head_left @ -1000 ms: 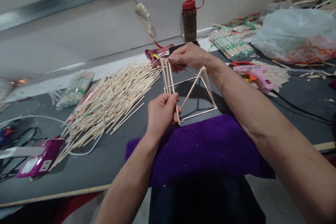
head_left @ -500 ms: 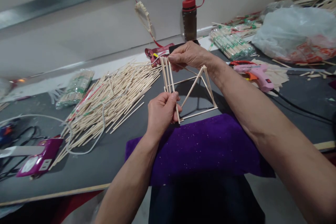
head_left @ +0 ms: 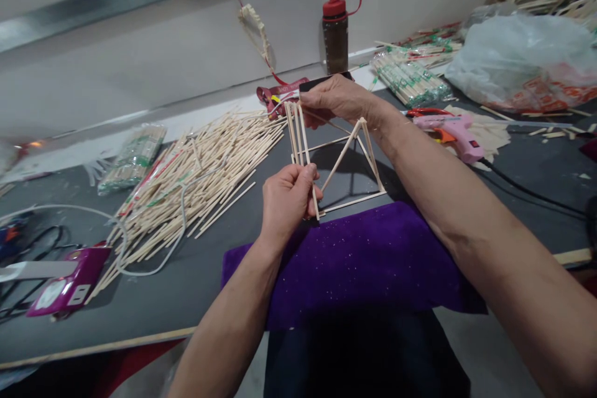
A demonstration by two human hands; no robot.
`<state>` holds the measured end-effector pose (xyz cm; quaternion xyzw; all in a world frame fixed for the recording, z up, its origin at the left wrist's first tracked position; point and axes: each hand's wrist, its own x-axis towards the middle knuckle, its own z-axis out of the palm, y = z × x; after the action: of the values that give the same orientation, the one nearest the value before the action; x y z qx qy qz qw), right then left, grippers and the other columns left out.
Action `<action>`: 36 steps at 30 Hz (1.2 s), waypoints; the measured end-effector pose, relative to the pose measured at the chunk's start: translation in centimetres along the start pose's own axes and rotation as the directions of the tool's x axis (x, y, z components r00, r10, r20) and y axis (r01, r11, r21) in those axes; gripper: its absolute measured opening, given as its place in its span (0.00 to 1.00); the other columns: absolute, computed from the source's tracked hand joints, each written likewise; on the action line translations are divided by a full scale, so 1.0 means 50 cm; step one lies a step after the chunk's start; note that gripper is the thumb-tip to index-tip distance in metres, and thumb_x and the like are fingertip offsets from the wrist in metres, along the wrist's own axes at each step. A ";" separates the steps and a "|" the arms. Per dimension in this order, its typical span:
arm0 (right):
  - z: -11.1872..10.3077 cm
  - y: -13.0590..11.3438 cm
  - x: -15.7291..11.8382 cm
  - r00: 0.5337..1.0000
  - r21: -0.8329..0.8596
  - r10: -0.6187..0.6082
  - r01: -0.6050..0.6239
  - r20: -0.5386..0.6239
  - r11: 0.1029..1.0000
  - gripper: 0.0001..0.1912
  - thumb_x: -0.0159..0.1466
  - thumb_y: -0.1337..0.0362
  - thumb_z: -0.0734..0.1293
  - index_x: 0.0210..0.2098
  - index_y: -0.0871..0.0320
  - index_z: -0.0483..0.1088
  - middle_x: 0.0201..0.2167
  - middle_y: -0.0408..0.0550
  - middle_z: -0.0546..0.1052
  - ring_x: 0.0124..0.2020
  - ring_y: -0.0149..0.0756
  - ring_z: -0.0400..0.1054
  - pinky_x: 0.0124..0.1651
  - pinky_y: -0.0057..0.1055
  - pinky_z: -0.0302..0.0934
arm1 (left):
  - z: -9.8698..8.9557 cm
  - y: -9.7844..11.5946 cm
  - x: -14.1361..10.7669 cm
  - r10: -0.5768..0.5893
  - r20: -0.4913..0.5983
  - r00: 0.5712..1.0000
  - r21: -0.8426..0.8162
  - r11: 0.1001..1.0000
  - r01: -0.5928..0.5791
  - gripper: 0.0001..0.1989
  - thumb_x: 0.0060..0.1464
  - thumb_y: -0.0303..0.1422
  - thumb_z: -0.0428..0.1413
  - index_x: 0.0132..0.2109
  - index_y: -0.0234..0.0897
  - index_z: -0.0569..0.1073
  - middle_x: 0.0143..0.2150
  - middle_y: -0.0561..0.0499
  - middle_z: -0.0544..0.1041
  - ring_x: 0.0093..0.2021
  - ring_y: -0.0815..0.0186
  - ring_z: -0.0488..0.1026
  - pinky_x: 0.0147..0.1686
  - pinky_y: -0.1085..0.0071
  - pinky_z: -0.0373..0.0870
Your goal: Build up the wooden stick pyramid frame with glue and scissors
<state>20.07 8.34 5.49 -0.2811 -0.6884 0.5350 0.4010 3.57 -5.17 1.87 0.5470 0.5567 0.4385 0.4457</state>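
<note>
A frame of thin wooden sticks [head_left: 344,157] stands on the dark grey table, with a peaked joint on its right side. My left hand [head_left: 290,194] is closed around the lower part of several upright sticks [head_left: 295,135] at the frame's left side. Beyond it, my right hand [head_left: 334,98] has its fingers pressed together by the top ends of those sticks; what lies between its fingertips is hidden. A purple cloth [head_left: 354,261] lies in front of the frame, along the table's near edge.
Loose sticks [head_left: 209,168] are heaped at the left, crossed by a white cable. A pink glue gun [head_left: 459,134] lies right of my right forearm. A bottle [head_left: 335,37], packed sticks [head_left: 410,78] and a plastic bag [head_left: 527,59] are at the back.
My right hand has shifted very slightly at the top of the sticks. My left hand keeps its hold, and the frame stands as before.
</note>
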 end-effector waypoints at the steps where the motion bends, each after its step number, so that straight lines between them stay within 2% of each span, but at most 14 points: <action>1: 0.001 -0.002 0.000 1.000 0.027 0.031 -0.031 -0.003 0.999 0.20 0.72 0.58 0.65 0.26 0.63 0.72 0.22 0.46 0.75 0.21 0.25 0.64 0.25 0.22 0.58 | 0.000 0.000 0.000 -0.002 0.000 1.000 0.001 1.000 0.002 0.15 0.60 0.43 0.58 0.30 0.37 0.73 0.18 0.53 0.75 0.10 0.76 0.62 0.10 0.78 0.59; 4: 0.004 -0.004 0.003 0.997 0.091 0.081 -0.081 0.001 0.993 0.21 0.73 0.57 0.64 0.27 0.62 0.72 0.24 0.47 0.76 0.21 0.25 0.65 0.26 0.23 0.61 | 0.000 0.000 0.000 -0.003 0.005 1.000 0.002 1.000 0.003 0.16 0.60 0.44 0.58 0.30 0.37 0.74 0.18 0.53 0.75 0.11 0.75 0.62 0.11 0.78 0.59; 13: 0.008 0.005 0.027 0.995 0.137 0.102 -0.104 0.017 0.985 0.21 0.61 0.51 0.75 0.30 0.65 0.71 0.18 0.42 0.70 0.19 0.23 0.61 0.20 0.21 0.53 | 0.001 0.006 -0.002 -0.005 0.001 1.000 0.014 1.000 0.005 0.15 0.60 0.42 0.58 0.30 0.37 0.74 0.18 0.53 0.75 0.11 0.76 0.63 0.11 0.78 0.59; 26: 0.011 0.001 0.022 0.992 0.117 0.126 -0.122 -0.028 0.986 0.19 0.65 0.54 0.73 0.30 0.64 0.72 0.19 0.44 0.70 0.20 0.25 0.61 0.21 0.21 0.54 | -0.001 -0.002 0.001 0.018 0.008 1.000 0.008 1.000 -0.018 0.15 0.61 0.42 0.57 0.30 0.37 0.74 0.18 0.53 0.74 0.11 0.75 0.63 0.10 0.78 0.59; 31: 0.005 0.004 0.016 0.999 0.092 0.045 -0.048 0.030 0.995 0.21 0.68 0.52 0.69 0.29 0.64 0.73 0.20 0.44 0.72 0.20 0.23 0.62 0.22 0.20 0.54 | 0.000 -0.002 0.001 0.005 0.000 1.000 -0.003 1.000 -0.005 0.15 0.60 0.43 0.58 0.30 0.37 0.74 0.17 0.53 0.74 0.10 0.76 0.62 0.10 0.78 0.58; 36: 0.000 0.008 0.008 1.000 0.027 -0.024 0.024 0.015 0.999 0.18 0.67 0.57 0.72 0.29 0.66 0.73 0.21 0.43 0.71 0.21 0.21 0.61 0.24 0.20 0.55 | 0.001 -0.003 0.001 0.014 0.006 1.000 -0.005 1.000 -0.014 0.15 0.61 0.42 0.58 0.30 0.37 0.74 0.18 0.53 0.74 0.11 0.76 0.62 0.11 0.78 0.59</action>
<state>19.86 8.80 5.20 -0.2634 -0.6874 0.5416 0.4060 3.57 -5.13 1.73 0.5511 0.5503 0.4413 0.4457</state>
